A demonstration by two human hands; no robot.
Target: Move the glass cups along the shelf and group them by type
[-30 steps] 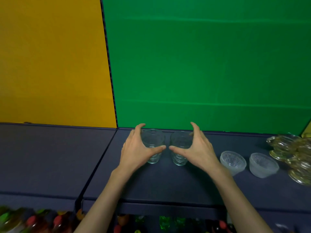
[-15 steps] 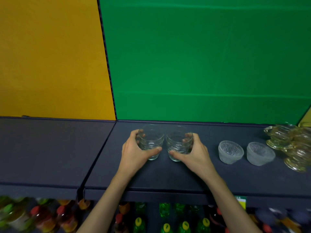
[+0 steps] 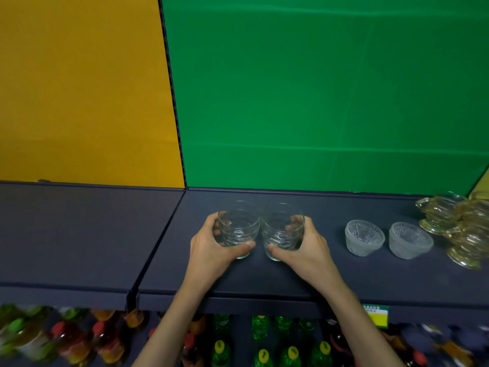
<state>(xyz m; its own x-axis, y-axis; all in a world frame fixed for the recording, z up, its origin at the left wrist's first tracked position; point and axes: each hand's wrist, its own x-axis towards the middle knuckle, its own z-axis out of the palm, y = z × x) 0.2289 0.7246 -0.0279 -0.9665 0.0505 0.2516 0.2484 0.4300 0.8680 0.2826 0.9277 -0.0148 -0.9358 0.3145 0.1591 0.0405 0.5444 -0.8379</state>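
Left hand (image 3: 211, 247): fingers curled round a clear tumbler (image 3: 238, 229). Right hand (image 3: 307, 247): grasping a second tumbler (image 3: 281, 230), rims touching. Both stand mid-shelf (image 3: 92, 234) (dark, matte). Right of them: two frosted bowls (image 3: 364, 237), then amber glassware (image 3: 460, 226). Behind: a yellow panel (image 3: 79, 88) and a green panel (image 3: 317, 88). Below: bottles (image 3: 264, 343).

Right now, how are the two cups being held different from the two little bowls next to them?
The clear cups are taller with smooth see-through sides; the frosted bowls are shorter, wider and ribbed. Each cup is gripped, one by the left hand, one by the right hand; the bowls stand untouched. All four sit upright on the shelf.
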